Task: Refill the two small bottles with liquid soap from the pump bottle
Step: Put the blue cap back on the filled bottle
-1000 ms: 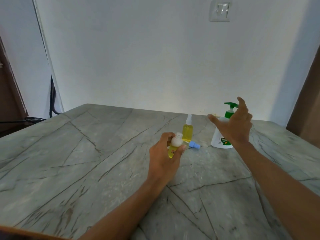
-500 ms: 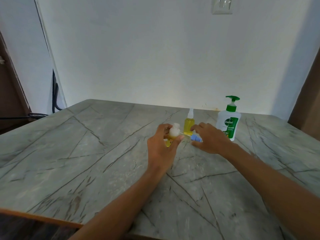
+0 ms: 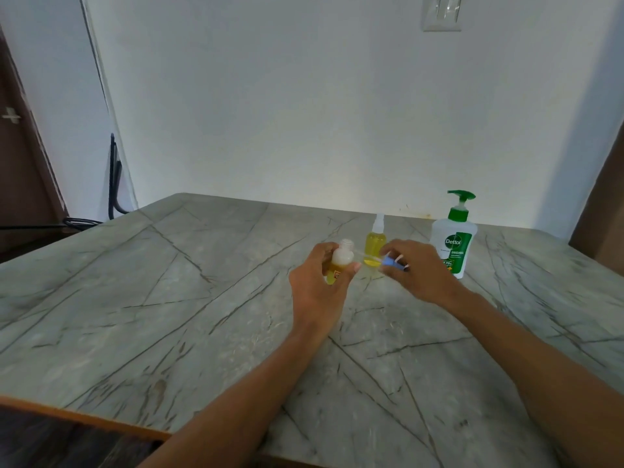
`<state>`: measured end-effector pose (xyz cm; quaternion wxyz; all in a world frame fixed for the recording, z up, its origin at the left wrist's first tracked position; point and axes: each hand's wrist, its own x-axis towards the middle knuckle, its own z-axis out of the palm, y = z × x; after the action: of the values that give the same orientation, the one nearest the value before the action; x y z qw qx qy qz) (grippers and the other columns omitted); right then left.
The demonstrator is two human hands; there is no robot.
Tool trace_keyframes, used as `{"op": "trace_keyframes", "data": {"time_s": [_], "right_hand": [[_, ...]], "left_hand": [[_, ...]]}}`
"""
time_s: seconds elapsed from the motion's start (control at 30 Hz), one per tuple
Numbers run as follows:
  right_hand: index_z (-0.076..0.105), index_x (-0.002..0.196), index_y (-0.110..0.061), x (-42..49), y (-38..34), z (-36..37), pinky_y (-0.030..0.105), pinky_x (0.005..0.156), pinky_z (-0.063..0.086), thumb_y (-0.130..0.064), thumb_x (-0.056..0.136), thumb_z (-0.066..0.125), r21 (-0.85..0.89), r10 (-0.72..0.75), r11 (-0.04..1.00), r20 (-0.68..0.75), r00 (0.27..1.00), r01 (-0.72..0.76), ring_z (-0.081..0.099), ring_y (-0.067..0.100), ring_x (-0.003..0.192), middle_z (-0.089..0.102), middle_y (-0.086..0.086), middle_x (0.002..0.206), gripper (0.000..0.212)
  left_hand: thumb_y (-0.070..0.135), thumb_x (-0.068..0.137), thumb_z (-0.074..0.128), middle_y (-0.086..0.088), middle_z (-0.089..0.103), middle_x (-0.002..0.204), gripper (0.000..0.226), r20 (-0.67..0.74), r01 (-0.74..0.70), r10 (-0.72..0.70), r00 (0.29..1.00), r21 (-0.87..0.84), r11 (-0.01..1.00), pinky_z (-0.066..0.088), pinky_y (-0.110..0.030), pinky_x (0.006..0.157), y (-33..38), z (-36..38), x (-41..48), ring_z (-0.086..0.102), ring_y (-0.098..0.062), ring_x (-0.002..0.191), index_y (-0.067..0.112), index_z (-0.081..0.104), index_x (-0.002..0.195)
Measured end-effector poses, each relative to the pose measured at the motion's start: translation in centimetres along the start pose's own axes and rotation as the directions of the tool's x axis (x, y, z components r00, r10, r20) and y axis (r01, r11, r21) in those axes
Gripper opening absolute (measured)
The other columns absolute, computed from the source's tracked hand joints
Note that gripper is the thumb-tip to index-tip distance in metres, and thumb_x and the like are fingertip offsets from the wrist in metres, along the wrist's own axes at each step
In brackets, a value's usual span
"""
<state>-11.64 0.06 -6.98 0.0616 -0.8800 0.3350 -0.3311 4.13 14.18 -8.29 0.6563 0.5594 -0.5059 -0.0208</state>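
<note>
**A:** What do we find at the centre of the view?

**B:** We find the left hand (image 3: 317,282) with its grip curled round a small bottle (image 3: 342,257), held near the middle of the grey veined worktop (image 3: 169,298). We cannot tell whether the bottle's base touches the surface. It stands close to upright and its neck is open, with no cap on. The upper part is cloudy white plastic, yellow liquid fills the lower part, and fingers partly hide a label.

**A:** And the other hand?

**B:** The right hand (image 3: 418,275) pinches a blue cap (image 3: 391,263), just to the right of the bottle. A thin clear tube (image 3: 368,255) runs out of the cap. Its long axis lies almost level and points left and slightly up toward the open neck. The tip is near the rim, but we cannot tell whether it touches.

**A:** So what does the coming move turn on?

**B:** We judge that the tube must tip from level toward upright so that it can drop into the neck. The right hand is the one placed to do this, while the left steadies the bottle.

**A:** Where are the other things?

**B:** A second small bottle (image 3: 374,239) stands between and behind the hands. It holds yellow liquid and has a white sprayer top. The pump bottle (image 3: 454,238) stands upright behind the right hand and no hand is on it.
</note>
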Motion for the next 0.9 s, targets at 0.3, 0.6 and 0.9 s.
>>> {"op": "trace_keyframes", "data": {"time_s": [0.3, 0.6, 0.9], "right_hand": [[0.071, 0.101, -0.021, -1.9, -5.7, -10.6, 0.004, 0.067, 0.043, -0.024, 0.086, 0.070, 0.321, 0.054, 0.946, -0.292, 0.955, 0.044, 0.065, -0.004, 0.085, 0.070, -0.015, 0.097, 0.015], [0.071, 0.100, -0.020, -0.9, -7.1, -10.8, 0.005, 0.070, 0.043, -0.025, 0.087, 0.068, 0.172, -0.120, 0.974, -0.158, 0.980, 0.147, 0.063, -0.008, 0.084, 0.070, -0.013, 0.096, 0.015], [0.070, 0.098, -0.025, 0.4, -7.8, -9.9, 0.003, 0.070, 0.043, -0.029, 0.087, 0.068, 0.109, -0.167, 0.978, -0.103, 0.981, 0.178, 0.062, -0.009, 0.082, 0.070, -0.013, 0.093, 0.012]], "left_hand": [[0.034, 0.077, 0.076, 0.015, 0.065, 0.092, 0.033, -0.016, 0.053, -0.053, 0.998, 0.043, 0.998, 0.043, -0.002, 0.068, 0.0, -0.1, 0.0, 0.060, 0.003, 0.085, 0.026, 0.061, 0.104], [0.033, 0.076, 0.076, 0.010, 0.067, 0.101, 0.039, 0.040, 0.044, -0.046, 0.998, 0.039, 0.998, 0.044, -0.003, 0.072, 0.0, 0.1, -0.2, 0.062, -0.002, 0.090, 0.022, 0.060, 0.110], [0.034, 0.077, 0.075, 0.016, 0.060, 0.099, 0.041, 0.083, 0.015, -0.020, 0.996, 0.050, 0.999, 0.044, -0.003, 0.072, 0.2, 0.2, -0.2, 0.059, 0.000, 0.089, 0.023, 0.059, 0.113]]}}
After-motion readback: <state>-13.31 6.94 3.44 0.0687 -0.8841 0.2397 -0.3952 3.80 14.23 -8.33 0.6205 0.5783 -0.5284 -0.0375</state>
